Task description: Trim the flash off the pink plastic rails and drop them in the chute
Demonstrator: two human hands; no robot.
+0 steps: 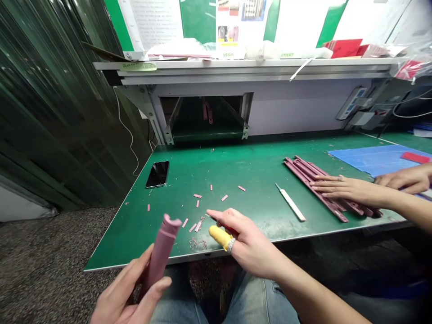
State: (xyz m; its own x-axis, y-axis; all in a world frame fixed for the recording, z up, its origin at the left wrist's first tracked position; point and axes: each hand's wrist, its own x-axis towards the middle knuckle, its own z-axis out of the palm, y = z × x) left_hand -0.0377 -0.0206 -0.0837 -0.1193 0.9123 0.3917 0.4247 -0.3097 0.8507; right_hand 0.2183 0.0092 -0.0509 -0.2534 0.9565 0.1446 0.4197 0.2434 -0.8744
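Observation:
My left hand (pixel 131 288) is closed around a long pink plastic part (pixel 160 252), held tilted above the table's front edge with its notched end up. My right hand (pixel 246 243), with a yellow cover on the thumb, is curled to the right of that part and apart from it. A bit of a red-handled tool (pixel 232 231) shows between its fingers; a small thin tip appears by the index finger, but most of the tool is hidden. Pink offcuts (pixel 198 225) and curled shavings (pixel 197 244) lie on the green table (pixel 256 171) near both hands.
A white-handled knife (pixel 292 204) lies right of centre. A co-worker's hand (pixel 354 191) rests on a pile of pink parts (pixel 303 173); another hand (pixel 405 180) is by a blue sheet (pixel 367 157). A phone (pixel 157 174) lies left. A chute (pixel 205 130) opens behind, below a shelf (pixel 256 66).

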